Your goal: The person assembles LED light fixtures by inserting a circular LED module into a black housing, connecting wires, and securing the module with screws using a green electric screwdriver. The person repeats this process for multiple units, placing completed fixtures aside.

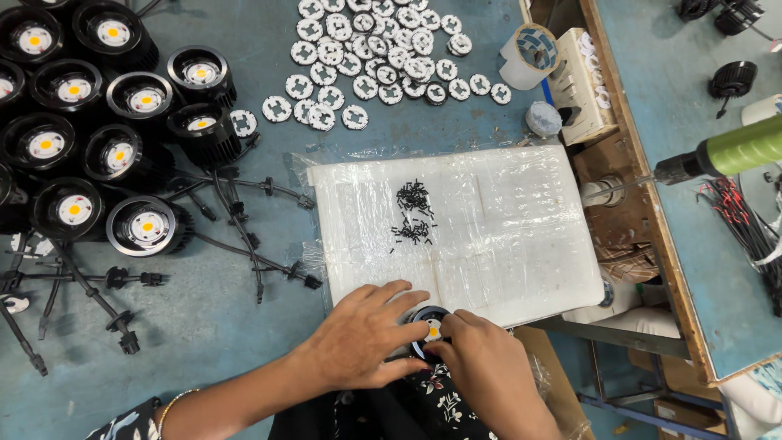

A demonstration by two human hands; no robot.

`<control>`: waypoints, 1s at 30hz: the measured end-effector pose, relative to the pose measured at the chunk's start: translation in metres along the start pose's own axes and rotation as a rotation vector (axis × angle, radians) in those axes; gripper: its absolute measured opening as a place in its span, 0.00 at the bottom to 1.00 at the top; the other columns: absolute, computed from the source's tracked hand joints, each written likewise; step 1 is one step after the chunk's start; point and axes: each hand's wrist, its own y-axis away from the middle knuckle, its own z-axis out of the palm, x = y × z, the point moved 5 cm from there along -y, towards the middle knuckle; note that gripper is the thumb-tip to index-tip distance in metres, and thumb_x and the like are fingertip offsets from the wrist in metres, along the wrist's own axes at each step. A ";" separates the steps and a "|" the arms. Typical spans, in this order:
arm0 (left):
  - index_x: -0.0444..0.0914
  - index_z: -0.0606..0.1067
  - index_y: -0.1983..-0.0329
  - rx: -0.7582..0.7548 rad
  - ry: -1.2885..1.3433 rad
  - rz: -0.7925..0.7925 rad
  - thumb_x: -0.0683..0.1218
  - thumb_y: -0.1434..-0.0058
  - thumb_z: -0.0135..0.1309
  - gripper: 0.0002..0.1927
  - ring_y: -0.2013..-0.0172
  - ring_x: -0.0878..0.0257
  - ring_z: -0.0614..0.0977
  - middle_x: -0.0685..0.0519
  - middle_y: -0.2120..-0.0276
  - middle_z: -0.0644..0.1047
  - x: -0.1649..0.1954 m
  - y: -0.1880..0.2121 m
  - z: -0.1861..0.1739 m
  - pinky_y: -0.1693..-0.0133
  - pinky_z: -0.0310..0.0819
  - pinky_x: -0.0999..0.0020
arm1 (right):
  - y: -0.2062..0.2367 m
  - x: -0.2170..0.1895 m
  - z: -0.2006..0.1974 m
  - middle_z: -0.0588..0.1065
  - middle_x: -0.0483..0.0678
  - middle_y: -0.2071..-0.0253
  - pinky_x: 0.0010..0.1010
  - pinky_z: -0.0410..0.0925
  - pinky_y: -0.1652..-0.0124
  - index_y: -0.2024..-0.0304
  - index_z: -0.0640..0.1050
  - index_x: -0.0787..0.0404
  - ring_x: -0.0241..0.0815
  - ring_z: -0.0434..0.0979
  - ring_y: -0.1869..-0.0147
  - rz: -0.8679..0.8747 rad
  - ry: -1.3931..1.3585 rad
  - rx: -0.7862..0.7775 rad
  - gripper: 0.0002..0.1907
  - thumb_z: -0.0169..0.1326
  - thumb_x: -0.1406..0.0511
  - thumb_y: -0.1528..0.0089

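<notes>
Both hands meet over a round black lamp housing (pixel 424 316) at the near edge of the blue table. My left hand (pixel 365 336) wraps its left side, fingers spread over the rim. My right hand (pixel 487 367) pinches at the yellow chip in its centre (pixel 434 330). Just beyond lies a white plastic-wrapped slab (pixel 505 228) with a small heap of black screws (pixel 414 210) on it.
Many black lamp housings with yellow chips (pixel 98 138) and trailing cables (pixel 244 236) crowd the left. White round discs (pixel 375 57) lie scattered at the top. A tape roll (pixel 528 54) and a box (pixel 580 85) stand upper right. A green power screwdriver (pixel 725 155) hangs right.
</notes>
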 end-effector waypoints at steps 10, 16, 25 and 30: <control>0.40 0.76 0.56 0.017 0.150 0.092 0.59 0.40 0.63 0.21 0.39 0.47 0.75 0.45 0.42 0.75 -0.007 0.004 0.009 0.46 0.73 0.53 | 0.035 0.028 0.003 0.77 0.46 0.67 0.33 0.71 0.67 0.57 0.84 0.57 0.44 0.80 0.67 -0.210 -0.292 0.253 0.11 0.62 0.65 0.42; 0.39 0.76 0.56 0.008 0.139 0.106 0.58 0.41 0.64 0.21 0.39 0.47 0.76 0.44 0.42 0.75 -0.009 0.003 0.013 0.46 0.73 0.53 | 0.043 0.043 0.022 0.75 0.47 0.62 0.32 0.72 0.67 0.53 0.84 0.55 0.41 0.80 0.66 -0.328 -0.300 0.205 0.16 0.65 0.65 0.44; 0.40 0.76 0.54 0.006 0.131 0.112 0.59 0.40 0.63 0.21 0.39 0.48 0.76 0.44 0.42 0.75 -0.012 0.001 0.012 0.46 0.74 0.54 | 0.030 0.044 0.017 0.74 0.46 0.62 0.35 0.71 0.65 0.56 0.83 0.56 0.43 0.80 0.63 -0.273 -0.312 0.128 0.14 0.65 0.64 0.46; 0.42 0.76 0.58 -0.033 0.089 0.095 0.60 0.41 0.62 0.20 0.37 0.49 0.74 0.47 0.42 0.75 -0.009 -0.003 0.011 0.46 0.71 0.54 | 0.024 0.047 0.017 0.74 0.42 0.61 0.37 0.70 0.65 0.58 0.84 0.50 0.43 0.80 0.63 -0.063 -0.195 -0.009 0.14 0.65 0.62 0.47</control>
